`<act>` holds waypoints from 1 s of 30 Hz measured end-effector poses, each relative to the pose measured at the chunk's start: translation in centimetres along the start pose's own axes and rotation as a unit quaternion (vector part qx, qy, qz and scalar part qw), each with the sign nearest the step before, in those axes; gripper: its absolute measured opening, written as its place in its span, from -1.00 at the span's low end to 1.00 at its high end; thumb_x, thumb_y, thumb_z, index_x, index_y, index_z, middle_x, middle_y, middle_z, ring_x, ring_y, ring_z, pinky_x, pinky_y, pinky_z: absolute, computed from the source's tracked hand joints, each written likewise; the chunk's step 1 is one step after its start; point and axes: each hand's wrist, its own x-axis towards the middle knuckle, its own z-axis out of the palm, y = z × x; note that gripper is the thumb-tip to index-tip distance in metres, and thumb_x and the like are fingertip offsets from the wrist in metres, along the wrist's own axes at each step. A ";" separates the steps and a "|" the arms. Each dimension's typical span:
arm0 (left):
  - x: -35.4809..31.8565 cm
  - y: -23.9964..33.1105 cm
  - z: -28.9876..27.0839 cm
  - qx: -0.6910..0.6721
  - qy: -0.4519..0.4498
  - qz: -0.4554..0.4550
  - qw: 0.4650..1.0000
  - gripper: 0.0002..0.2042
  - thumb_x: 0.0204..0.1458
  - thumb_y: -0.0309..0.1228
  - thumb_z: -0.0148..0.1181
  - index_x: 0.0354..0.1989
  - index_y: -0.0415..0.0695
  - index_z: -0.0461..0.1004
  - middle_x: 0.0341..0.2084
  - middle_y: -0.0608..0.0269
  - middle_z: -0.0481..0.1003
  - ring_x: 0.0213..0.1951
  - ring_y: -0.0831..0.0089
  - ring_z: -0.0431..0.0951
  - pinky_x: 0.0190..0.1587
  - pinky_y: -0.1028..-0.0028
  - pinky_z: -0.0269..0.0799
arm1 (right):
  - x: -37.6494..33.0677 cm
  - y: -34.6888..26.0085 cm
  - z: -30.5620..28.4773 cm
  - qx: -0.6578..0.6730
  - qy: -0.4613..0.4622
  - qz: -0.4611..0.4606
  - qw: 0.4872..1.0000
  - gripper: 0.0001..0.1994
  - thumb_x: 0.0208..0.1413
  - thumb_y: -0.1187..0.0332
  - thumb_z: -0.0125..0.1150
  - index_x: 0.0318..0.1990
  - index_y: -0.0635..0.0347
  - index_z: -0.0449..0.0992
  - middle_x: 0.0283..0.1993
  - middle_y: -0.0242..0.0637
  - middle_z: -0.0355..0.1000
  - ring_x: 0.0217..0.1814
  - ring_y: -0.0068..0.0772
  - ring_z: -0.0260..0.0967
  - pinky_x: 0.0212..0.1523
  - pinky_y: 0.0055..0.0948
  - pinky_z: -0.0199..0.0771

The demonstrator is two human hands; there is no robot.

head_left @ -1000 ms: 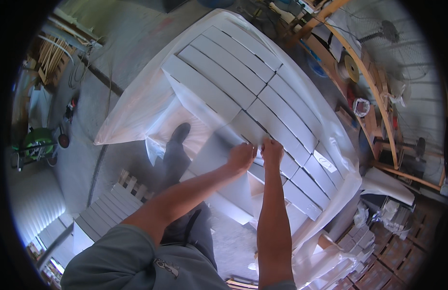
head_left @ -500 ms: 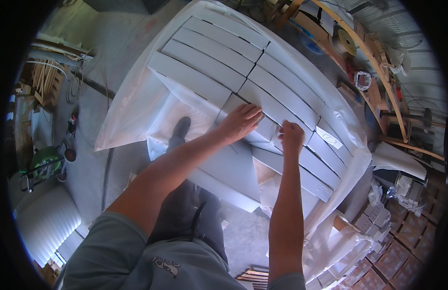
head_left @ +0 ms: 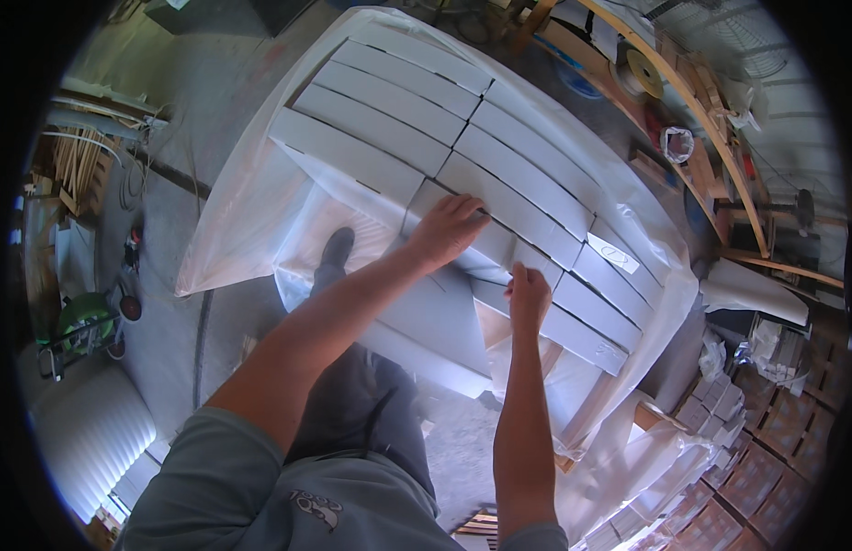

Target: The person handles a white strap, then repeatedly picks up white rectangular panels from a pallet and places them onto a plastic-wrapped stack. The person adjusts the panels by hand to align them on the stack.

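Long white boxes [head_left: 508, 174] lie side by side in rows on a large stack wrapped in clear plastic sheet [head_left: 225, 216]. My left hand [head_left: 447, 230] rests on a white box [head_left: 493, 244] at the near side of the rows, its fingers stretched toward the far edge. By the right end of that box, my right hand [head_left: 529, 296] is closed with its fingers drawn together. What it pinches, if anything, is too small to make out. A wide white panel [head_left: 435, 317] slopes below my left forearm, toward my legs.
A white label sheet [head_left: 613, 253] lies on the boxes at the right. Beyond the stack stands a wooden rack [head_left: 683, 92] with a spool [head_left: 644, 73]. A white ribbed roll [head_left: 93, 445] and a green machine [head_left: 84, 317] are at the left. Stacked cartons [head_left: 756, 441] fill the lower right.
My right hand has drawn back toward me along the box's right end. My left hand stays on the box. The whole view has shifted slightly.
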 end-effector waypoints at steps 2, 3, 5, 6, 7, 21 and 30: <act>0.3 -0.2 -0.2 -0.004 -0.005 0.009 1.000 -0.73 -0.08 -0.54 0.22 -0.16 -0.05 0.46 -0.10 0.24 0.37 0.04 0.26 0.38 0.08 0.31 0.33 | -3.5 3.5 -1.3 0.025 0.022 -0.014 0.999 -0.67 0.12 0.15 0.05 -0.37 0.29 0.52 -0.53 -0.16 0.45 -0.48 -0.27 0.45 -0.33 -0.29 0.42; 0.5 -0.2 -0.3 -0.006 -0.009 0.013 1.000 -0.74 -0.08 -0.54 0.22 -0.16 -0.05 0.46 -0.11 0.24 0.37 0.04 0.26 0.38 0.07 0.30 0.34 | -5.8 5.7 -1.6 0.007 0.076 -0.018 0.997 -0.68 0.14 0.15 0.05 -0.32 0.28 0.51 -0.46 -0.14 0.46 -0.41 -0.22 0.46 -0.30 -0.26 0.41; 0.7 -0.3 -0.6 -0.009 -0.036 0.019 0.999 -0.75 -0.07 -0.53 0.22 -0.17 -0.06 0.47 -0.10 0.24 0.37 0.04 0.26 0.38 0.07 0.30 0.34 | -10.7 10.0 -2.8 -0.024 0.159 -0.016 0.987 -0.68 0.14 0.17 0.09 -0.23 0.32 0.50 -0.36 -0.15 0.47 -0.33 -0.31 0.44 -0.29 -0.34 0.42; 0.8 -0.4 -0.7 -0.010 -0.048 0.023 0.999 -0.76 -0.07 -0.53 0.22 -0.17 -0.06 0.47 -0.09 0.24 0.37 0.04 0.26 0.39 0.07 0.29 0.34 | -13.3 12.1 -3.3 -0.058 0.200 -0.031 0.977 -0.67 0.13 0.20 0.13 -0.20 0.37 0.50 -0.32 -0.19 0.47 -0.34 -0.47 0.42 -0.32 -0.44 0.43; 0.9 -0.4 -0.8 -0.003 -0.054 0.023 0.998 -0.76 -0.06 -0.53 0.22 -0.17 -0.06 0.47 -0.09 0.24 0.36 0.04 0.26 0.38 0.07 0.29 0.35 | -15.3 13.8 -3.1 -0.108 0.195 0.031 0.974 -0.65 0.14 0.16 0.13 -0.19 0.35 0.50 -0.33 -0.18 0.47 -0.34 -0.45 0.43 -0.33 -0.43 0.44; 2.2 0.2 -1.4 0.019 -0.173 0.010 0.985 -0.73 -0.02 -0.51 0.16 -0.09 -0.11 0.49 -0.03 0.16 0.33 0.09 0.20 0.34 0.10 0.29 0.35 | -14.1 8.2 4.4 0.434 -0.049 0.201 0.877 -0.32 0.24 -0.15 -0.06 0.24 0.32 0.24 0.07 -0.11 0.39 -0.03 -0.21 0.46 -0.27 -0.42 0.52; 2.1 0.4 -1.2 0.012 -0.155 0.019 0.988 -0.72 0.00 -0.48 0.14 -0.07 -0.16 0.49 -0.02 0.11 0.32 0.10 0.15 0.33 0.12 0.25 0.33 | -10.9 5.0 4.0 0.366 -0.016 0.188 0.911 -0.27 0.24 -0.21 -0.15 0.16 0.41 0.32 -0.02 -0.04 0.43 -0.09 -0.22 0.53 -0.35 -0.42 0.52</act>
